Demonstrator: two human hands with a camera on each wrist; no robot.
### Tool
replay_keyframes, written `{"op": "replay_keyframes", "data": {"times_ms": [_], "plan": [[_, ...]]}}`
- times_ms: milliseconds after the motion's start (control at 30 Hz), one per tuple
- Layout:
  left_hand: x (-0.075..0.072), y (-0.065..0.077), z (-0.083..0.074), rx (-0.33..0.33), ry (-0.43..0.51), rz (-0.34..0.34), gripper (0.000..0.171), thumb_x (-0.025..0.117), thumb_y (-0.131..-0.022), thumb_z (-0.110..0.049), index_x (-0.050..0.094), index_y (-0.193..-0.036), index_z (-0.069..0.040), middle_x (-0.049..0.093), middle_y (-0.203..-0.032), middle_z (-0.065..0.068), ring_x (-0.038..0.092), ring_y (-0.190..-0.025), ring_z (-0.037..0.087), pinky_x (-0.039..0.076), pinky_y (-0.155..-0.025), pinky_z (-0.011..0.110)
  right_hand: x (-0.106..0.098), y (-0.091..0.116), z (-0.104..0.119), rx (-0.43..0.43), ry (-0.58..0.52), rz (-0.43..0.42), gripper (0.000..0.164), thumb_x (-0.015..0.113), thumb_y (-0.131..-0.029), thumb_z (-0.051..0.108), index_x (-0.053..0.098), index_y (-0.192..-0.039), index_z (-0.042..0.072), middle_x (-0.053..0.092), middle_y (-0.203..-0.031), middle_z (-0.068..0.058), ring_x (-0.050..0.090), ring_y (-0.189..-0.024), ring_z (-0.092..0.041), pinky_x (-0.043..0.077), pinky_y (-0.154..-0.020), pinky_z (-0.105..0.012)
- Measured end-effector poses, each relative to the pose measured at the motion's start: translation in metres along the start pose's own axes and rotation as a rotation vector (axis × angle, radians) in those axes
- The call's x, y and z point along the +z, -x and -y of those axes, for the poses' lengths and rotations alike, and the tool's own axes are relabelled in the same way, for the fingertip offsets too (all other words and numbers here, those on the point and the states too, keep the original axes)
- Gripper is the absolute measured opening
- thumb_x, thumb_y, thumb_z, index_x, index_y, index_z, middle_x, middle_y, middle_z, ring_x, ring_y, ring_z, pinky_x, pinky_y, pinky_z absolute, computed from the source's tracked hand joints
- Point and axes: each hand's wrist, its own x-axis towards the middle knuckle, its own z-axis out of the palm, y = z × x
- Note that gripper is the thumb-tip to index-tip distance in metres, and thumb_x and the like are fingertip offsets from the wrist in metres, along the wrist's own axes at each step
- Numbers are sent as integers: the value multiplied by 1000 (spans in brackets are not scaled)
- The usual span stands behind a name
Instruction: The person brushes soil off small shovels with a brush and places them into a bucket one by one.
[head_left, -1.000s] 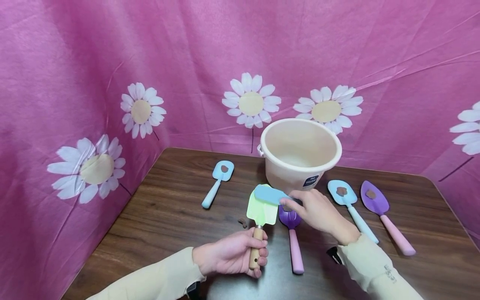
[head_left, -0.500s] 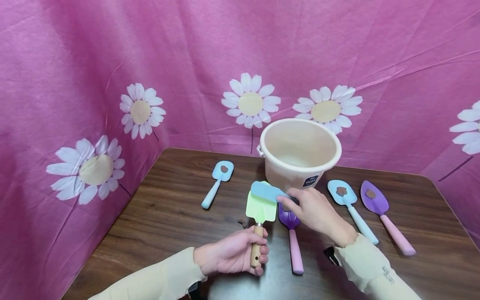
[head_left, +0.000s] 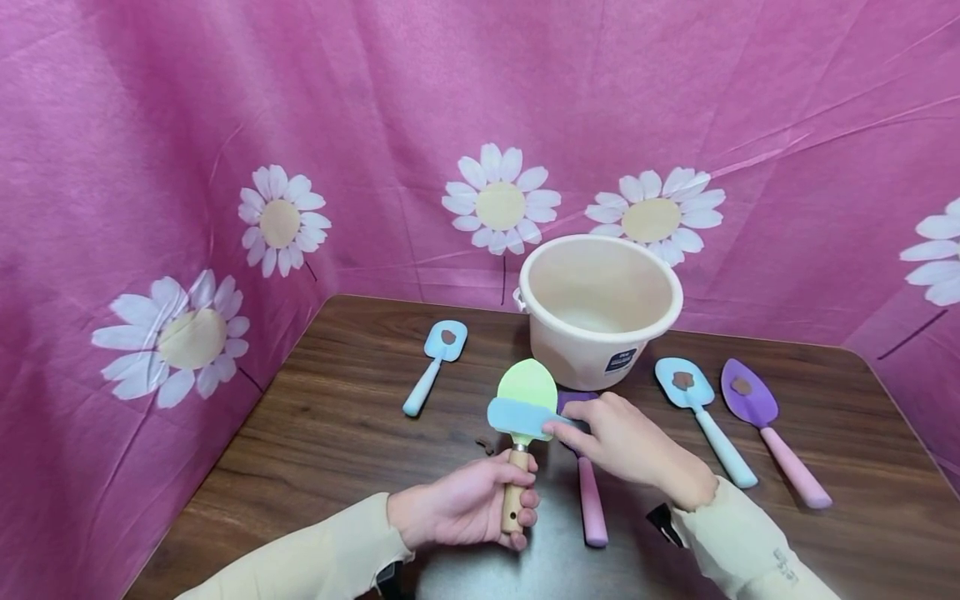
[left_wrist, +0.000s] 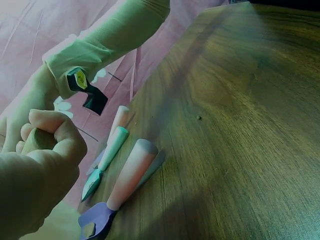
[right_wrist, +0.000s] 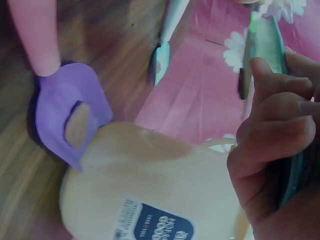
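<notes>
My left hand (head_left: 465,507) grips the wooden handle of a light-green trowel (head_left: 528,382), blade pointing away and held over the table. With its thumb and fingers, my right hand (head_left: 626,446) holds a light-blue flat-headed tool (head_left: 517,416) by its handle end. The tool's head lies across the lower part of the green blade, near the handle. In the right wrist view, fingers curl round its teal handle (right_wrist: 291,175). Behind the right hand sits a purple scoop (head_left: 592,500) with a pink handle, its head partly covered. That scoop bears a brown lump (right_wrist: 77,125).
A cream bucket (head_left: 566,358) stands at the back. Right of it lie a light-blue scoop (head_left: 718,446) and a purple pointed trowel (head_left: 795,471); another light-blue scoop (head_left: 423,386) lies left. Each carries a brown lump. Brown bits (head_left: 485,447) lie on the wooden table.
My right hand first slides the blue tool slightly toward the trowel's tip, then draws it down the blade toward the wooden handle. The left hand and trowel stay nearly still.
</notes>
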Motion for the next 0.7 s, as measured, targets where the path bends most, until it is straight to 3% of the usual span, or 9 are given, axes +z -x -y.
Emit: {"op": "replay_keyframes", "data": {"times_ms": [167,467,700], "plan": [[0,1,1,-26,-9,30,11,40,-96,-16,35,-102,-24,40,-73,-6,44,-66,8,40,-60,23,0,-2,-12,70,-54,12,43,56,-94,44,42,-59,24,28,-54,16,28,-49,4,29,-47,-15],[-2,1,4,-43,-10,43,12,40,-96,-15,34,-103,-24,38,-74,-6,42,-66,7,39,-60,23,-8,-7,-19,214,26,-20,46,52,-94,52,48,-59,22,30,-55,12,33,-50,-3,32,-49,-20],[-4,1,6,-50,1,37,11,38,-96,-15,34,-102,-24,38,-73,-6,40,-66,7,37,-60,22,-8,-10,-23,237,65,-66,47,50,-95,52,47,-62,19,30,-55,10,33,-48,-6,31,-47,-21]]}}
